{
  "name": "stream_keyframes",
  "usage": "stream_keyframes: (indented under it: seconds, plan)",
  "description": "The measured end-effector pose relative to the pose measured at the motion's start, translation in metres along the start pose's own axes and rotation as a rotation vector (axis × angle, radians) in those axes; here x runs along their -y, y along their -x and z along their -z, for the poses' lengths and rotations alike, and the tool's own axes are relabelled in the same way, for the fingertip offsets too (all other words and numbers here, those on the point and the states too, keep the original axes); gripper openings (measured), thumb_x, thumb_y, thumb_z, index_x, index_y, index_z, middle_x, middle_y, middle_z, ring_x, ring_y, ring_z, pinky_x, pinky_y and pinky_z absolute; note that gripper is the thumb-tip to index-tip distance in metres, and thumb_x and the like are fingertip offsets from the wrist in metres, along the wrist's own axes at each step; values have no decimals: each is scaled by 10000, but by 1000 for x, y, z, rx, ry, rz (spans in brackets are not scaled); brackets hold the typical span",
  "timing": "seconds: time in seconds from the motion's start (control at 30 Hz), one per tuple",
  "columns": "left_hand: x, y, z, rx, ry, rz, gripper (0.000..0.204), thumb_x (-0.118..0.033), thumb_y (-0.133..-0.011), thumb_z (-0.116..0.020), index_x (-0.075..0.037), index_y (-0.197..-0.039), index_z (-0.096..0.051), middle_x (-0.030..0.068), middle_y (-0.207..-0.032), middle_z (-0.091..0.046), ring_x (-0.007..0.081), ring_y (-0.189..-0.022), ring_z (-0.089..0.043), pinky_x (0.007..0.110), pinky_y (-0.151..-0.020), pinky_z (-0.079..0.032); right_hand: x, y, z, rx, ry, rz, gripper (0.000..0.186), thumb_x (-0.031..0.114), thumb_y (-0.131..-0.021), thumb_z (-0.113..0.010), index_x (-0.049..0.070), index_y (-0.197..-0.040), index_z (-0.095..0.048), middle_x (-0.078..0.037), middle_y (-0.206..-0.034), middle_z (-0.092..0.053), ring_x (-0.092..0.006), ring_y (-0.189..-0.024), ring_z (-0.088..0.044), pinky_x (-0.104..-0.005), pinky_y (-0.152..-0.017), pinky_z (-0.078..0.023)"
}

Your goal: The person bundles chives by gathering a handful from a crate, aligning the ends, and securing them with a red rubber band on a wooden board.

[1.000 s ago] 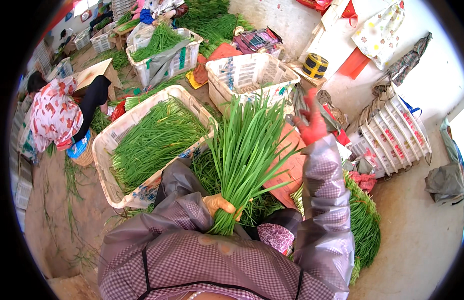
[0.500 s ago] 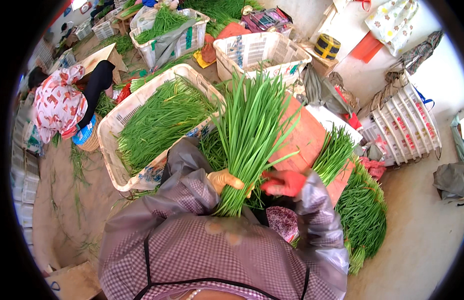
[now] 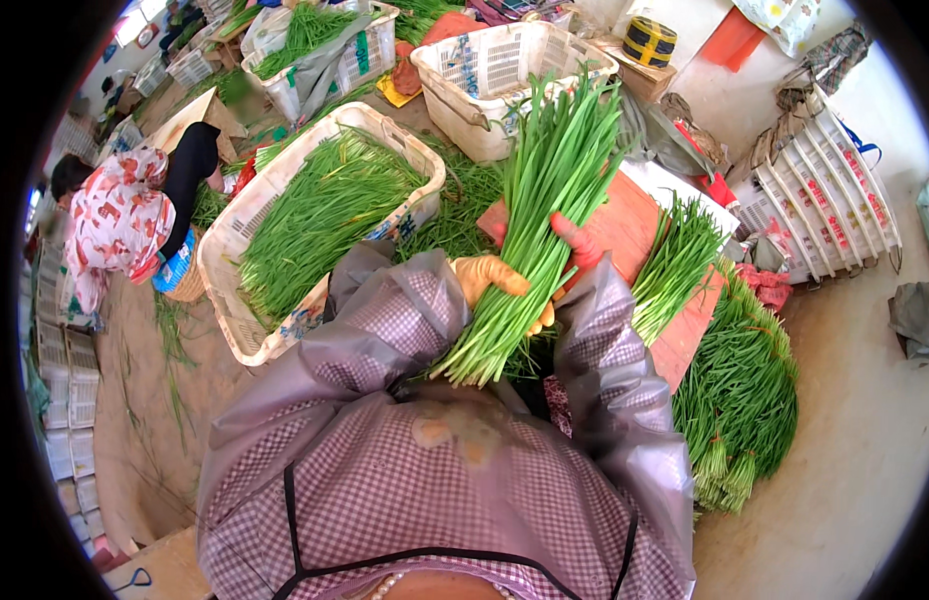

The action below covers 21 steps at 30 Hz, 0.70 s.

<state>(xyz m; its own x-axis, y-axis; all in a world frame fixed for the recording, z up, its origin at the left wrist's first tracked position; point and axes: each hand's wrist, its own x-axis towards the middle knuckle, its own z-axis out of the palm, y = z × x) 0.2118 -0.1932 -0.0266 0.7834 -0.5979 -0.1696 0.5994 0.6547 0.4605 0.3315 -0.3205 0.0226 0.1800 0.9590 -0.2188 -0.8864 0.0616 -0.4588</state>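
My left hand, in a tan-yellow glove, is closed round the pale lower stems of a long bunch of green leafy stalks, held tilted up to the right. My right hand, in a red glove, grips the same bunch higher up, thumb across its front and fingers partly hidden behind it. Right beside them lies a reddish board bearing a smaller bunch. A big pile of tied bundles sits beyond it at the right. Loose greens lie behind my left arm.
A white crate of greens stands front left, another crate behind it. A co-worker bends over greens at far left, beside a basket. Stacked baskets lean by the right wall; more crates line the left edge.
My right hand has come down from an open, raised position to grip the bunch. Both hands and the bunch have since moved up and rightward, and the bunch leans further right.
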Motion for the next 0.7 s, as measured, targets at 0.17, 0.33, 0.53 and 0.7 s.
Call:
stream_keyframes:
  seconds: [0.17,0.33,0.53,0.7]
  plan:
    - [-16,-38,-29,2,48,94,553,-355,-804,-685,16,-1199,-575,193,-1124,-629,311,-999,-631,427,-891,-510,53,15,36,-54,177,230,498,209,-808,-709,34,-1242,-539,-159,-977,-670,-302,-878,-664,-458,-764,-562]
    - [7,-70,-9,229,-114,88,693,-502,-848,-618,-20,-1317,-454,155,-1113,-634,247,-950,-659,369,-749,-566,115,52,69,-158,84,451,404,191,-828,-667,5,-1175,-574,-150,-905,-678,-297,-809,-665,-433,-730,-560]
    - [19,-82,-23,-23,-552,78,350,-386,-945,-542,-52,-866,-610,2,-613,-562,86,-473,-507,218,-432,-392,178,141,105,-235,-30,711,337,175,-828,-676,15,-1118,-616,-156,-902,-676,-301,-819,-654,-456,-767,-544]
    - [7,-102,24,-251,-703,147,279,-300,-953,-542,-38,-897,-618,28,-702,-651,104,-591,-624,213,-519,-488,208,203,128,-418,-90,745,282,131,-813,-665,24,-1073,-645,-139,-903,-682,-281,-814,-655,-427,-764,-551]
